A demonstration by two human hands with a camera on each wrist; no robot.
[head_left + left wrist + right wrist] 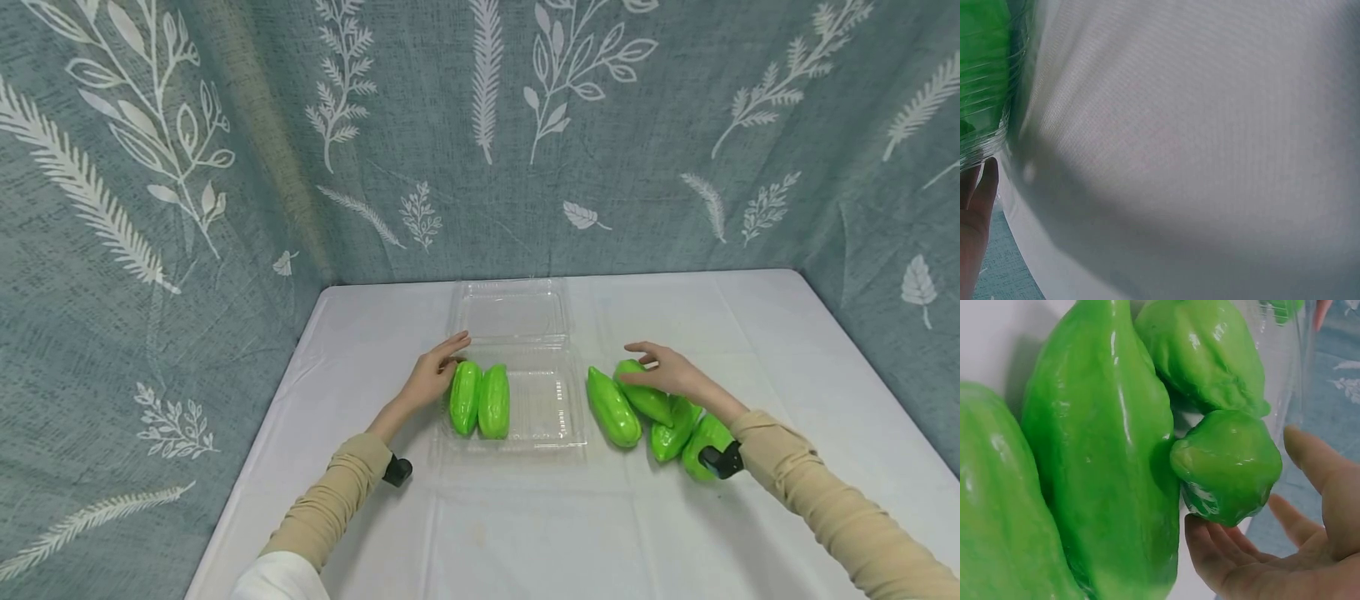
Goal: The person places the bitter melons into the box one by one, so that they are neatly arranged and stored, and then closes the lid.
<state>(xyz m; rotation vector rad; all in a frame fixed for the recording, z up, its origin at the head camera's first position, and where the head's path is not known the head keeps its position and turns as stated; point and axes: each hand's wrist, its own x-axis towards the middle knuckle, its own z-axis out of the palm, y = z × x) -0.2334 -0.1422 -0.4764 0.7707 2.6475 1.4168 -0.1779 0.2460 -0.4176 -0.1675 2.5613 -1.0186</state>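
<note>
- Landmark: clear container (538, 408) on the table (525, 525). Its lid (510, 310) lies folded back behind it.
- Two green vegetables (493, 404) lie side by side in the container's left part; at least four more sit in a loose cluster right of it.
- Right hand (670, 372): right of the container, over the reached-for vegetable (647, 402). Thumb and fingers (1210, 553) apart around its end, not clamped; can't tell if a fingertip touches.
- Left hand (431, 375): at the container's left edge. Visible fingers (984, 190) look straight, tips at the side wall; can't tell if they press it.
- Slip risk: surface looks glossy, end is rounded. A grip only on the tip would likely let it swing or drop.
- Cluster risk: the reached-for one lies against neighbours, so lifting could roll them away from the container or into its right wall.
- Snag risk: black wrist camera (723, 458) sits right by the rightmost vegetable; a low sweep could knock it.
- Container looks thin and light; a bump on the rim could slide it if the left hand isn't bracing.
</note>
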